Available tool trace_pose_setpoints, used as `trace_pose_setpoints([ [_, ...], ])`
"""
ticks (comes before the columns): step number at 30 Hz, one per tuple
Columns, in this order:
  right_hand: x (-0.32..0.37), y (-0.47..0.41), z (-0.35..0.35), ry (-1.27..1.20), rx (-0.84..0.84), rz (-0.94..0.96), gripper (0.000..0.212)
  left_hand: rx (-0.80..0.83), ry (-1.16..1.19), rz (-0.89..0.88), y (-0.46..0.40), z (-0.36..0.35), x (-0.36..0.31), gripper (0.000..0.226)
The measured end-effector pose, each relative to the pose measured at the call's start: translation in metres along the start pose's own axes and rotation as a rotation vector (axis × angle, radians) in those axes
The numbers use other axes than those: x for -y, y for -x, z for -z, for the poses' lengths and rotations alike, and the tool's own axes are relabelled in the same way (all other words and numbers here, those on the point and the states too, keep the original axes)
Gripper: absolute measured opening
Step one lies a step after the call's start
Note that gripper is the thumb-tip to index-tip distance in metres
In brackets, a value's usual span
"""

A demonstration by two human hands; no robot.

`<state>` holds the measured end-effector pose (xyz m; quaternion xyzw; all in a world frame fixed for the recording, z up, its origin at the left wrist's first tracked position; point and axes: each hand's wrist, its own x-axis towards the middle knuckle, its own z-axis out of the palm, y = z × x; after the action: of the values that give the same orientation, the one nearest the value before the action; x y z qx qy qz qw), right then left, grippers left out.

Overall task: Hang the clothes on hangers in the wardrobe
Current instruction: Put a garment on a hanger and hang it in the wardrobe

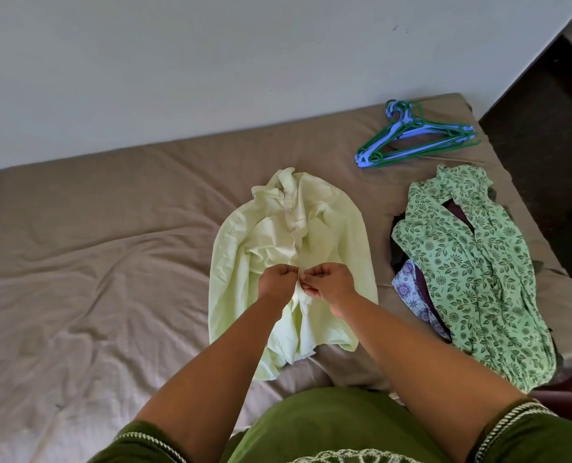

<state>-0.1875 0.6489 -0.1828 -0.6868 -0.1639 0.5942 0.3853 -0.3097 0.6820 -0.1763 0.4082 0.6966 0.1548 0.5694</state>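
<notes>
Both hands (275, 281) (330, 285) pinching shirt (298, 235) placket, mid-bed (111, 262) | hangers (418, 135) near far edge | bare sheet left

A pale yellow-green button-up shirt (328, 222) lies front up on the bed, collar toward the wall, its front strip rumpled and its lower hem bunched at the near edge. To its right a green leaf-print garment (471, 262) lies draped over a small pile that includes a white cloth with purple flowers (411, 292). Beyond them, near the wall, a loose bunch of green and light-blue plastic hangers (418, 135) lies flat, hooks pointing toward the wall.
</notes>
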Motion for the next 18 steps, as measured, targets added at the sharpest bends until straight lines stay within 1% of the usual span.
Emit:
trace_pose_setpoints([
  [1,0.000,-0.001,0.000,0.035,-0.014,0.009,0.015,0.011,0.021,0.017,-0.001,-0.001,0.001,0.008],
  [3,-0.001,-0.004,-0.001,0.202,-0.057,0.061,0.017,0.021,0.006,0.009,-0.002,-0.004,0.003,0.017],
  [5,-0.001,-0.006,-0.005,0.395,-0.079,0.165,0.015,-0.027,0.029,0.026,-0.005,-0.005,0.007,0.018],
  [7,-0.001,-0.005,-0.008,0.508,-0.090,0.262,0.014,-0.047,0.114,0.073,-0.009,-0.005,0.008,0.016],
  [11,-0.001,-0.005,-0.010,0.531,-0.118,0.295,0.021,0.029,0.200,0.103,-0.016,-0.002,0.008,0.014],
  [16,0.001,-0.005,-0.009,0.433,-0.041,0.309,0.017,0.088,0.387,0.174,-0.017,0.002,0.012,0.013],
  [18,0.003,-0.005,-0.009,0.417,-0.023,0.326,0.016,0.106,0.385,0.179,-0.017,0.004,0.012,0.015],
])
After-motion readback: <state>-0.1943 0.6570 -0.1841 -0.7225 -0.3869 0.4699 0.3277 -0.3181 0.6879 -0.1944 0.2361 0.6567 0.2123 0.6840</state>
